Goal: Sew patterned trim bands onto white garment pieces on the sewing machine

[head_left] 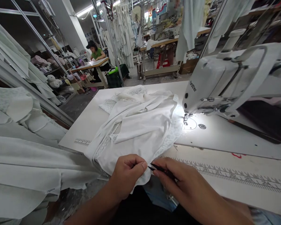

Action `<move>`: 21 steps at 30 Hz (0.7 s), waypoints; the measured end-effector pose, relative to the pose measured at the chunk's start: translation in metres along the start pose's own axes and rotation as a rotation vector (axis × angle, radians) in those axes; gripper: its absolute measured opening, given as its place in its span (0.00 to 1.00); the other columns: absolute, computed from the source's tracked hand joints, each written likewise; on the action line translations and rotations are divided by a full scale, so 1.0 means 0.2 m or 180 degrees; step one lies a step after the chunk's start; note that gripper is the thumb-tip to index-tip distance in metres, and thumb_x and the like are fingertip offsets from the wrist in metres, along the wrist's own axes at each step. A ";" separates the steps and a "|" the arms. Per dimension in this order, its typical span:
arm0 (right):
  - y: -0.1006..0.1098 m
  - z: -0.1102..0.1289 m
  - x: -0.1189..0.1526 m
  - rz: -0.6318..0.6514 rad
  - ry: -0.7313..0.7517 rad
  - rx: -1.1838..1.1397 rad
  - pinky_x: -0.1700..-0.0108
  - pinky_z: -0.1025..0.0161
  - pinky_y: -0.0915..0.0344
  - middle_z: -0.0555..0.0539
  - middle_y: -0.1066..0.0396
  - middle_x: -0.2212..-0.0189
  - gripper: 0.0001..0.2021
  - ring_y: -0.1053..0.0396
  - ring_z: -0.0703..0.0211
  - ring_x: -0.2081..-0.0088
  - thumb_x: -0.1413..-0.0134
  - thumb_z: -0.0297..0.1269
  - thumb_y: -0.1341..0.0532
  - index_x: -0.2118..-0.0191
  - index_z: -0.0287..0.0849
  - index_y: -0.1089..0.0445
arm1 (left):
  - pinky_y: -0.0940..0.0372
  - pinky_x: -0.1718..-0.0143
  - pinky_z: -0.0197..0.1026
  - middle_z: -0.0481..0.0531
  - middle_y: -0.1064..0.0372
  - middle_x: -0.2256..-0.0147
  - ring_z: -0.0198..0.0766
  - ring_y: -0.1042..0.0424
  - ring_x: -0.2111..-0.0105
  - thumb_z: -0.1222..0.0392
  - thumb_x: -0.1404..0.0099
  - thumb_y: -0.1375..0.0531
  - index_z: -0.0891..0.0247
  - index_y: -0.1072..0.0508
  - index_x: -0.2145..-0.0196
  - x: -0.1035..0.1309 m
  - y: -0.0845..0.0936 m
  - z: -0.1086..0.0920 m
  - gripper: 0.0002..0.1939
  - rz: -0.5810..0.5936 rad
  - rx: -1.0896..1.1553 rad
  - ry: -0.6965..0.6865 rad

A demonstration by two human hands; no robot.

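A white garment (140, 128) with pale patterned edging lies spread over the sewing table, its near edge hanging toward me. My left hand (130, 175) is closed, thumb and forefinger pinching that near edge. Close to its fingertips, my right hand (178, 178) grips small black thread snips (162, 170). The two pointed tips are slightly apart, right beside the pinched cloth; whether they touch it I cannot tell. Most of the tool's handle is hidden inside my right palm.
A white sewing machine (224, 78) stands at the right, its lamp lighting the needle area. A printed ruler (224, 173) runs along the table's front edge. More white cloth (25, 156) hangs at the left. Farther back, a person in green (97, 53) sits at another table.
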State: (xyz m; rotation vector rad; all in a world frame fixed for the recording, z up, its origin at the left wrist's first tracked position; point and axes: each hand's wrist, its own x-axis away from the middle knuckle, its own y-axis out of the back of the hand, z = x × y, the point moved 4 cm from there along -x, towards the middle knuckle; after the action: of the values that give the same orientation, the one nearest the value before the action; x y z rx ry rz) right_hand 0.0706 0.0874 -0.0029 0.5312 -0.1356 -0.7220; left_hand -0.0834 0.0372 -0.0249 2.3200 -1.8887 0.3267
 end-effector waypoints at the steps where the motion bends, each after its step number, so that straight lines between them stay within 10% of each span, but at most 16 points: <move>1: 0.00 0.00 0.00 -0.0008 0.0020 0.0008 0.67 0.65 0.36 0.51 0.27 0.67 0.09 0.30 0.61 0.68 0.35 0.39 0.48 0.58 0.48 0.31 | 0.47 0.75 0.34 0.46 0.40 0.80 0.30 0.43 0.77 0.58 0.43 0.38 0.68 0.29 0.77 0.00 0.00 0.00 0.11 -0.0003 0.0068 0.0036; 21: -0.03 -0.02 0.01 -0.0371 -0.0214 -0.0199 0.72 0.67 0.37 0.53 0.30 0.74 0.10 0.34 0.64 0.75 0.36 0.43 0.47 0.59 0.47 0.32 | 0.45 0.73 0.34 0.48 0.37 0.79 0.30 0.41 0.76 0.52 0.43 0.35 0.69 0.26 0.76 0.04 -0.06 0.01 0.15 0.0192 0.0210 0.0030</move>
State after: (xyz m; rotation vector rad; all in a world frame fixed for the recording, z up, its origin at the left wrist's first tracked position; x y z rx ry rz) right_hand 0.0693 0.0848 -0.0086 0.4579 -0.1449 -0.8555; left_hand -0.0690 0.0314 -0.0245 2.3012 -1.9757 0.4120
